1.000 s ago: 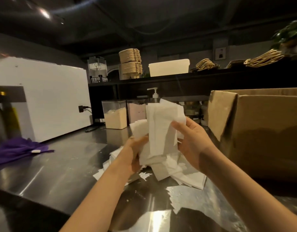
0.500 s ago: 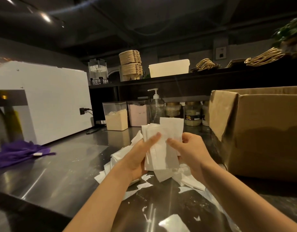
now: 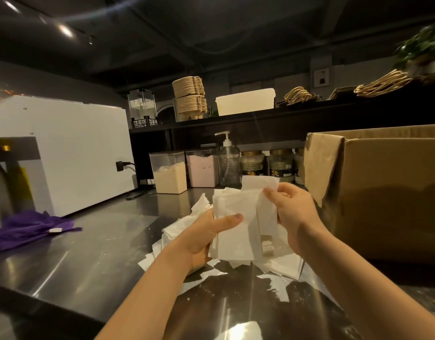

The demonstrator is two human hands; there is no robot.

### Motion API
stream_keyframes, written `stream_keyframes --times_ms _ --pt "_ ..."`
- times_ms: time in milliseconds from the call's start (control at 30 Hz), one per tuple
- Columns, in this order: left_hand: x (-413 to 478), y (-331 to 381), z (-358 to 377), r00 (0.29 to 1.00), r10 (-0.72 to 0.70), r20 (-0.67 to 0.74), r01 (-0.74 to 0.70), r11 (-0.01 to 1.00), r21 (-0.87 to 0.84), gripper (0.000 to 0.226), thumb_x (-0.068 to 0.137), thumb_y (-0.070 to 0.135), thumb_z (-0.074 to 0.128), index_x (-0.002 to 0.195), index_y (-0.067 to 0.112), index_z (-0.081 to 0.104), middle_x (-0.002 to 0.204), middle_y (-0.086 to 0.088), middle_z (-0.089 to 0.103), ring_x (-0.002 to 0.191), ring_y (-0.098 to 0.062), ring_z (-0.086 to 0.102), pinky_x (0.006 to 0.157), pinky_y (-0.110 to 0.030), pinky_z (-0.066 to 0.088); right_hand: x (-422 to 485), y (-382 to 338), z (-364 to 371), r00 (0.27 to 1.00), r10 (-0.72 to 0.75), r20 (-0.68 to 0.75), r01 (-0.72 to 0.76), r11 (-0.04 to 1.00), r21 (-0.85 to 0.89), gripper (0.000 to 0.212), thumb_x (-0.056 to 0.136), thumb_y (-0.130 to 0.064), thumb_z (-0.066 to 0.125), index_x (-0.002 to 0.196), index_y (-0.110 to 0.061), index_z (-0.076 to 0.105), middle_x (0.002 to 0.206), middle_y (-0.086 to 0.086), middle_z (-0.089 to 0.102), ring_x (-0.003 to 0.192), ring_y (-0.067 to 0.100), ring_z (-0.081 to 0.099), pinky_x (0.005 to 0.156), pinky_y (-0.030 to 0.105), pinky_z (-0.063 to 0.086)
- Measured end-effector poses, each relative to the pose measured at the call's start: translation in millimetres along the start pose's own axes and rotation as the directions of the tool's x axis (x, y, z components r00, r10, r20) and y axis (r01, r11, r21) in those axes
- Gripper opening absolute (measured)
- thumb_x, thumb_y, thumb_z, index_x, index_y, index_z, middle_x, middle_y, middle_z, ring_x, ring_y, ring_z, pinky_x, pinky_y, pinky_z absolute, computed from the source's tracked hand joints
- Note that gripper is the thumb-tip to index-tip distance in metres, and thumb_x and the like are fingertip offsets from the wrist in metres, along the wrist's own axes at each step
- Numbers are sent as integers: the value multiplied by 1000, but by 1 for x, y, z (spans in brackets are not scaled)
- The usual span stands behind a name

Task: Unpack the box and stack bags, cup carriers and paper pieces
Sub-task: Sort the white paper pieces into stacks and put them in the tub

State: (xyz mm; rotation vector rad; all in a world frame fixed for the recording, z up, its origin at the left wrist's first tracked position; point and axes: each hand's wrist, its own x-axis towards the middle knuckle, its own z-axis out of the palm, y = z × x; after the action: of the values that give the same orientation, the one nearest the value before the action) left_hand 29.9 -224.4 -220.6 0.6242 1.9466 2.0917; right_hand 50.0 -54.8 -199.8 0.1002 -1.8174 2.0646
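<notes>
The left hand [image 3: 206, 238] is gripping a bundle [image 3: 236, 241] of paper pieces, its thumb lying across the front. The right hand [image 3: 292, 208] is pinching the bundle's right edge, where one sheet [image 3: 260, 186] is sticking up above the rest. Loose papers [image 3: 199, 204] are lying under and beyond the left hand on the counter [image 3: 101, 241]. The box [image 3: 383, 192] is standing just right of the right hand.

Against a second ago, the bundle is sitting lower and looking squarer, and the right hand is working from its side instead of behind it. The pieces are probably being evened into a stack, with the loose ones not yet gathered.
</notes>
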Motion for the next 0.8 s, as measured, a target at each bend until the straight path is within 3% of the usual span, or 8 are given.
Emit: stream_keyframes --times_ms 167,233,300,400,500,567,700,800 --pt "1 -2 -1 997 -8 -79 4 999 -50 36 78 21 71 111 28 59 101 -4 71 97 -24 67 85 -45 56 2 -16 -3 991 -49 -122 71 979 189 8 96 -25 54 102 -29 56 103 -5 60 97 20 60 88 47 53" --pt "0 -2 -2 995 -4 -104 -3 997 -72 37 76 19 72 111 26 60 100 -6 71 96 -25 67 80 -44 58 -1 -26 -4 1000 8 -20 -2 951 308 5 95 -27 55 99 -28 58 105 -2 62 96 20 62 83 44 57" --pt "-2 -4 -3 996 -2 -89 -8 994 -112 45 73 19 78 115 24 60 101 -8 72 95 -26 67 73 -40 59 -9 -32 -4 985 58 164 -110 938 329 7 94 -27 56 96 -22 61 98 2 66 88 20 66 65 32 59" --pt "-3 -3 0 999 12 -40 -18 990 -139 31 83 18 68 113 24 63 98 -5 75 89 -22 71 71 -37 60 -16 -20 5 955 86 285 -107 992 60 15 91 -21 61 93 -7 66 88 7 69 76 21 69 59 31 56" --pt "0 0 2 994 4 -106 -11 998 -58 20 99 18 49 113 26 60 92 -1 75 87 -18 70 73 -37 60 -16 -3 13 974 84 208 -26 963 -269 21 92 -28 61 95 -7 64 93 5 63 84 20 59 65 30 49" --pt "2 0 2 993 -2 -118 -3 999 -40 25 100 25 48 123 24 58 103 -5 73 97 -23 69 81 -42 59 -11 3 12 987 53 152 -6 956 -294 23 91 -30 62 93 -8 64 92 4 62 81 17 55 62 27 44" --pt "4 -3 1 986 -40 -161 21 992 -122 25 99 39 46 118 27 58 90 1 77 83 -18 74 66 -37 60 -7 10 11 996 -2 92 35 932 -360 26 92 -33 60 90 -7 62 89 5 61 77 17 54 59 26 44" --pt "5 -3 2 985 -57 -163 33 988 -150 35 95 50 45 119 28 59 99 -3 76 92 -24 73 75 -41 59 -9 14 15 997 -41 62 62 919 -389 27 94 -33 57 84 -8 57 82 3 58 74 16 52 61 25 44"
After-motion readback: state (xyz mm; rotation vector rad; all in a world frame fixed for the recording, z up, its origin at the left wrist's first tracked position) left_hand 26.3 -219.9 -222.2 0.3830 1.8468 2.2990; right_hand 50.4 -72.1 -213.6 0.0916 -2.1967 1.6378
